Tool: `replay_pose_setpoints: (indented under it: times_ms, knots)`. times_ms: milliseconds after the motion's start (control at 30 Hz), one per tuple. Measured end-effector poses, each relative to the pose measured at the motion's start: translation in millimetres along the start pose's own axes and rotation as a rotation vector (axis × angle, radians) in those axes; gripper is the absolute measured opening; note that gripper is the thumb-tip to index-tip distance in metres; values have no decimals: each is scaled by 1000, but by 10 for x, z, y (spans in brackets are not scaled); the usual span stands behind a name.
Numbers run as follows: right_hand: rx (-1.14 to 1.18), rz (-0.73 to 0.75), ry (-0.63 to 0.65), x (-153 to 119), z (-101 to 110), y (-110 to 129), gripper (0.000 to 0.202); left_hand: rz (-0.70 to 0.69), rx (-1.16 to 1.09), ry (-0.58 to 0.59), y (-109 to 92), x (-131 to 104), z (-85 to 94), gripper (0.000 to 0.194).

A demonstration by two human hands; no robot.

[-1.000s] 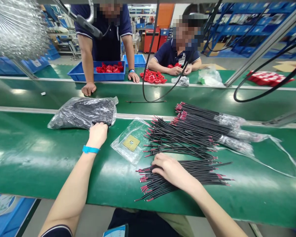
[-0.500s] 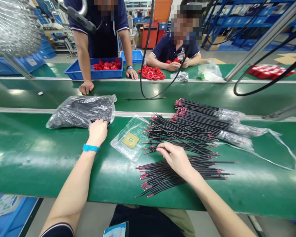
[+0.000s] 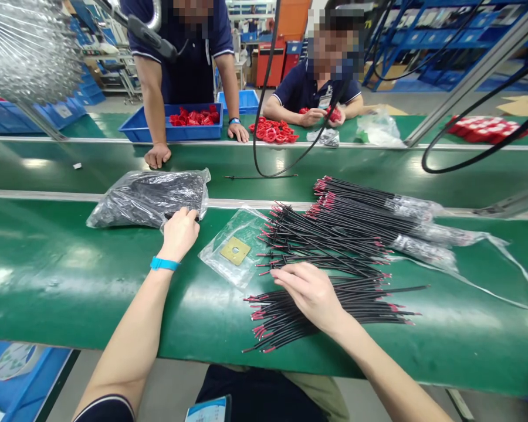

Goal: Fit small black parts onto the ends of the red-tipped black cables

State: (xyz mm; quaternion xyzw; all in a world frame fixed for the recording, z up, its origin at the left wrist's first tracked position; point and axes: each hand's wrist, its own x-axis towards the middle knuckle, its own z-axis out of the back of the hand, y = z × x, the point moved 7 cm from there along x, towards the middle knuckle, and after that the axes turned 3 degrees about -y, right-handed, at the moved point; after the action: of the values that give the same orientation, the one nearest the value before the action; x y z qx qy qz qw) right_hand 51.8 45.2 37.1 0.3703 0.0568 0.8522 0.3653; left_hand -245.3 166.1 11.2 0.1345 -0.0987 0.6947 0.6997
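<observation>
My left hand [image 3: 181, 233], with a blue wristband, reaches to the lower right edge of a clear plastic bag [image 3: 145, 196] full of small black parts. Its fingers are curled at the bag; what they grip is hidden. My right hand [image 3: 310, 293] is over the black cables, with thumb and fingers pinched together. Whatever is in the pinch is too small to make out. Just above it lies a pile of black cables [image 3: 330, 231] with red ends and small black pieces near their left ends. Below it, partly under my hand, another group of black cables [image 3: 286, 328] is spread out.
A clear bag [image 3: 213, 261] with a square yellowish plate [image 3: 235, 251] lies between my hands. Bundled cables [image 3: 369, 199] with wrapped ends lie at right. A black cable loop [image 3: 264, 170] hangs ahead. Two people work across the bench beside a blue bin [image 3: 136, 126] of red parts.
My right hand's fingertips have shifted a little left and down, off the cable ends they were at. My left hand stays at the bag, its fingers slightly moved. The view has shifted slightly.
</observation>
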Motion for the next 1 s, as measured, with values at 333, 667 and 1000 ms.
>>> replay_pose_setpoints:
  times_ms: [333, 667, 1000]
  knots:
    - [191, -211, 141, 118, -302, -338, 44, 16, -199, -97, 13, 23, 69, 34]
    - [126, -175, 89, 661, -845, -472, 28, -18, -261, -116, -69, 21, 86, 32]
    - [-72, -206, 220, 467, -1037, -488, 30, -55, -273, -146, -152, 7, 29, 31]
